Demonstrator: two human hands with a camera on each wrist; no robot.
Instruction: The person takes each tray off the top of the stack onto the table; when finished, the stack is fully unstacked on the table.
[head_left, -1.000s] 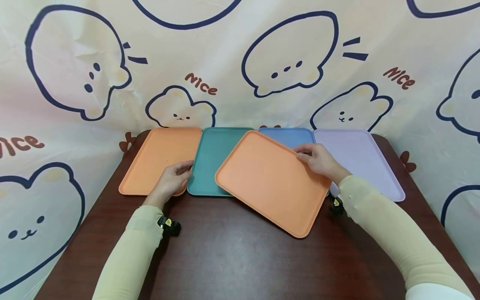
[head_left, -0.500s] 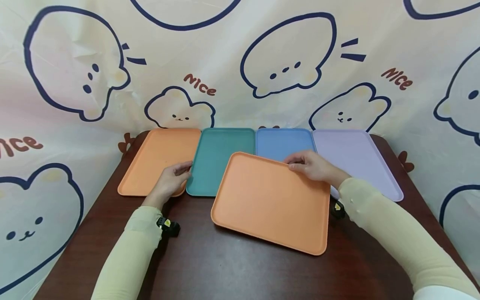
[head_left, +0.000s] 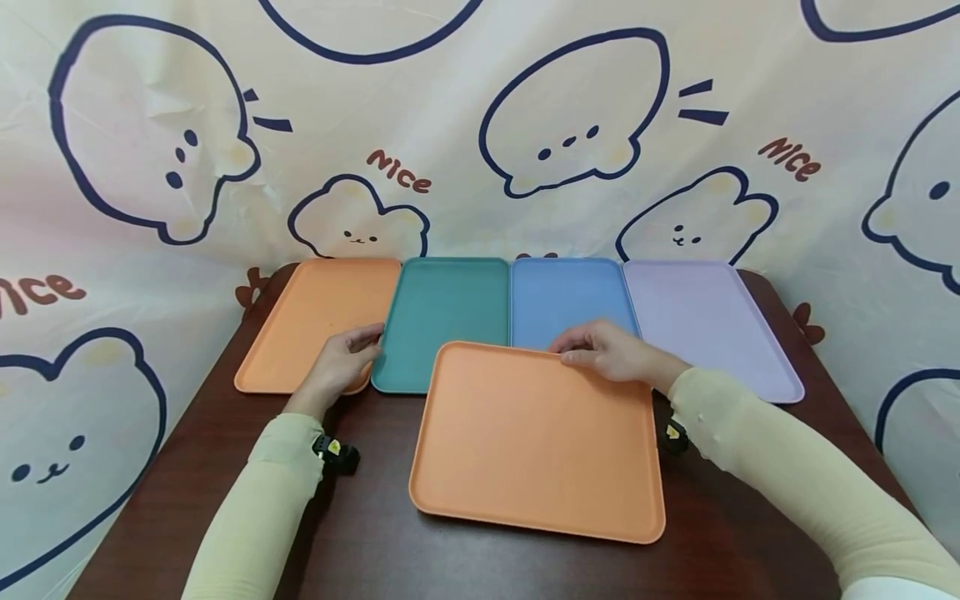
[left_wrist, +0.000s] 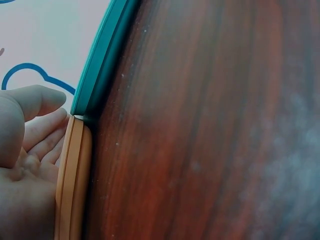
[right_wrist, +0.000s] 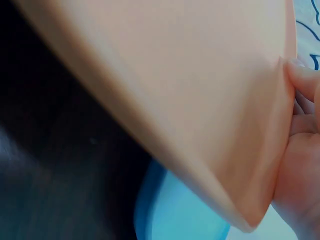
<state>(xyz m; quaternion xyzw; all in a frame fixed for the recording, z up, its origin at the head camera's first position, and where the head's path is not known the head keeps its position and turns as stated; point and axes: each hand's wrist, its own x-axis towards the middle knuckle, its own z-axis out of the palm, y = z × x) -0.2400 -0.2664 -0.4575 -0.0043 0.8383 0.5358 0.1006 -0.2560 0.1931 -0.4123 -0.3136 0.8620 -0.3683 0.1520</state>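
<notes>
My right hand (head_left: 611,352) pinches the far long edge of an orange tray (head_left: 536,450), which is held level-ish over the near part of the table. In the right wrist view the thumb lies on the rim of this tray (right_wrist: 200,90) and the other fingers go behind it. My left hand (head_left: 337,362) is above the right side of another orange tray (head_left: 300,325), fingertips right at the left edge of a green tray (head_left: 450,317). Its thumb and fingers are loosely extended in the left wrist view, holding nothing.
A blue tray (head_left: 570,296) and a light purple tray (head_left: 708,325) continue the row along the back of the dark wood table (head_left: 360,533). Behind it hangs a cream curtain (head_left: 457,108) with cartoon animals. Each wrist carries a small black camera (head_left: 341,457).
My right hand has drawn the orange tray towards me and turned it nearly square, uncovering more of the green and blue trays. The left hand has stayed in place.
</notes>
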